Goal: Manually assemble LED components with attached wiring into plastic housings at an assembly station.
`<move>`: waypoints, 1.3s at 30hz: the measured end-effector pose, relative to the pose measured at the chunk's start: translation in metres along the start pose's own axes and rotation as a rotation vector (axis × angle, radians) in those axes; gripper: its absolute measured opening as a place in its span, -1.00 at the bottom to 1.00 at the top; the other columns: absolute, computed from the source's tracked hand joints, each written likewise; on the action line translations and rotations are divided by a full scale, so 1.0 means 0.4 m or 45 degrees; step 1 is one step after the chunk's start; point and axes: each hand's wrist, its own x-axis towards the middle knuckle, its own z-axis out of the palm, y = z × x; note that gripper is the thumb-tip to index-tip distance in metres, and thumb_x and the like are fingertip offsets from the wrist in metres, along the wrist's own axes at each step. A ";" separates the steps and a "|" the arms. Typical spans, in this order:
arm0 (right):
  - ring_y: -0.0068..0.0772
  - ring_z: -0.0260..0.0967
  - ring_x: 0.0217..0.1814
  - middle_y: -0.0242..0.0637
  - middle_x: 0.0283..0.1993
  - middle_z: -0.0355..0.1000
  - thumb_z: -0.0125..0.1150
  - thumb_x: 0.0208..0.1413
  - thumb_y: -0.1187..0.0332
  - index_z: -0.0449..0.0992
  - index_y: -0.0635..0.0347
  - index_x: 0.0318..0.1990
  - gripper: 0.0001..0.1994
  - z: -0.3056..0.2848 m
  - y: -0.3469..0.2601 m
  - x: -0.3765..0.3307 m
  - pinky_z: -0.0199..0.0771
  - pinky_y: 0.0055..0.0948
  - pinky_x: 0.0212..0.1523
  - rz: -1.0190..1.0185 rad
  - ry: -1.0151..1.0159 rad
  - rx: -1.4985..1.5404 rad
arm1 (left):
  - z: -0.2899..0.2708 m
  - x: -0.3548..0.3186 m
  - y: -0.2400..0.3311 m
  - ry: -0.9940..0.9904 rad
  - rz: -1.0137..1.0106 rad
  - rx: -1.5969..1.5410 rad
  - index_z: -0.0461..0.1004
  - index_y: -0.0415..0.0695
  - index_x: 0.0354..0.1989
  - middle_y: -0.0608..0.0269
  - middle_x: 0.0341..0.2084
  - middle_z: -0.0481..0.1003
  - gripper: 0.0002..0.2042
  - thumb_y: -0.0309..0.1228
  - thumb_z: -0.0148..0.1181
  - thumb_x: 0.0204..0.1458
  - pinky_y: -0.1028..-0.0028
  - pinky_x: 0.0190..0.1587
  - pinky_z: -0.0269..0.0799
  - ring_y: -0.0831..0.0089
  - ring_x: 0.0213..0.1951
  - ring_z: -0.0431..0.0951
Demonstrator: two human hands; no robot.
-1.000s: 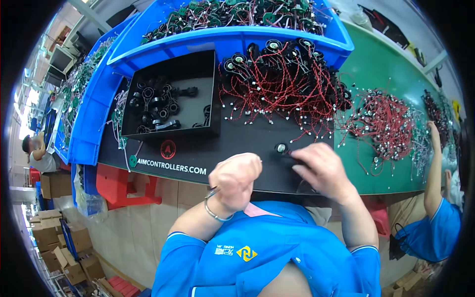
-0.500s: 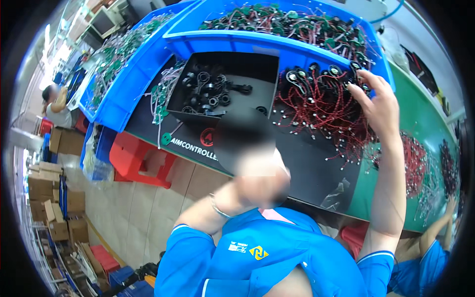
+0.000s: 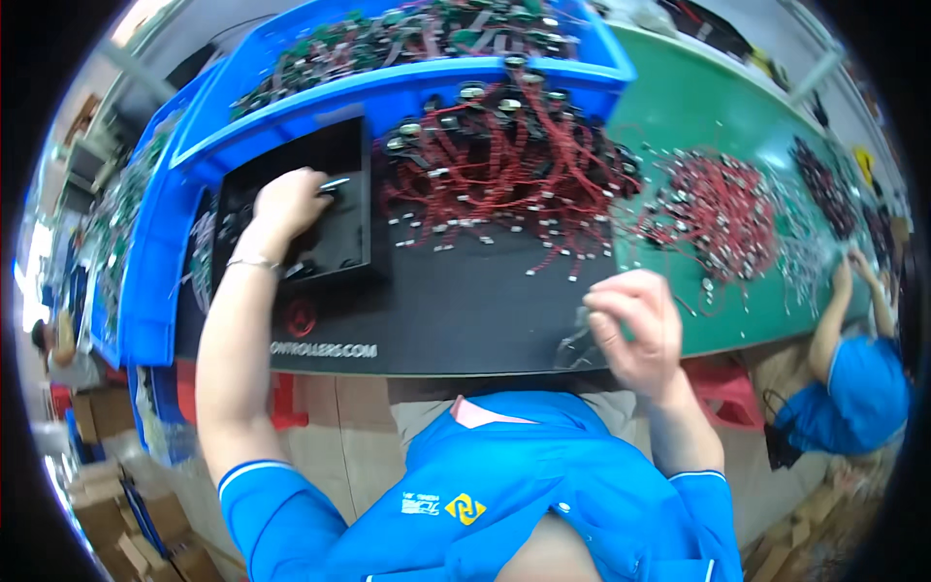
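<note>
My left hand [image 3: 289, 204] reaches into a black open box [image 3: 344, 238] on the left of the dark mat. Its fingers are closed at a black part [image 3: 334, 184] with a shiny edge; what they grip is mostly hidden. Other black parts [image 3: 303, 268] lie low in the box. My right hand [image 3: 640, 325] hovers over the mat's front right, fingers bent and thumb a little apart, with nothing visible between them. Next to its fingertips lies a crumpled clear plastic scrap [image 3: 577, 347]. Beyond, red twisted wires [image 3: 504, 179] with black round parts and white connectors lie heaped against a blue bin.
Blue bins [image 3: 407, 78] with green boards and wires stand along the back and left. On the green tabletop [image 3: 669, 87] at right lie a second red wire pile [image 3: 722, 209] and pale wires [image 3: 795, 242]. A co-worker in blue [image 3: 853, 388] sits at far right.
My left hand has gone from in front of my body into the black box. My right hand has drawn back from the red-wired parts toward the mat's front edge. The whole view has swung right.
</note>
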 end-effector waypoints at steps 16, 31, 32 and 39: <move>-0.39 0.36 -0.31 -0.25 -0.35 0.42 0.19 -0.03 0.46 0.49 0.26 -0.32 -0.88 -0.186 0.162 -0.216 0.36 -0.48 -0.25 0.833 0.432 -0.397 | -0.141 -0.097 -0.031 1.082 0.013 -1.213 0.40 -0.26 -0.21 0.29 -0.39 0.48 -0.83 -0.45 0.09 0.06 0.63 -0.41 0.30 0.65 -0.45 0.38; -0.31 0.38 -0.32 -0.30 -0.41 0.45 0.18 -0.01 0.35 0.54 0.14 -0.37 -0.90 -0.231 0.273 -0.240 0.34 -0.42 -0.25 0.760 0.194 -0.910 | 0.037 -0.314 0.497 0.195 0.435 -0.515 0.40 -0.14 -0.14 0.13 -0.15 0.39 -0.59 -0.39 0.31 -0.25 0.43 -0.41 0.44 0.24 -0.39 0.52; -0.33 0.38 -0.30 -0.29 -0.38 0.45 0.19 -0.01 0.37 0.54 0.17 -0.35 -0.90 -0.255 0.276 -0.245 0.34 -0.43 -0.23 0.759 0.279 -0.869 | 0.033 -0.312 0.492 0.198 0.428 -0.594 0.38 -0.14 -0.10 0.12 -0.11 0.38 -0.54 -0.37 0.31 -0.25 0.43 -0.39 0.44 0.23 -0.36 0.53; -0.42 0.30 -0.33 -0.33 -0.42 0.38 0.24 -0.20 0.59 0.50 0.24 -0.38 -0.84 -0.192 -0.004 -0.115 0.28 -0.43 -0.29 0.258 0.247 -0.380 | 0.022 -0.351 0.435 0.358 0.414 -1.387 0.45 -0.28 -0.17 0.11 -0.21 0.43 -0.68 -0.43 0.27 -0.13 0.69 -0.50 0.27 0.63 -0.52 0.38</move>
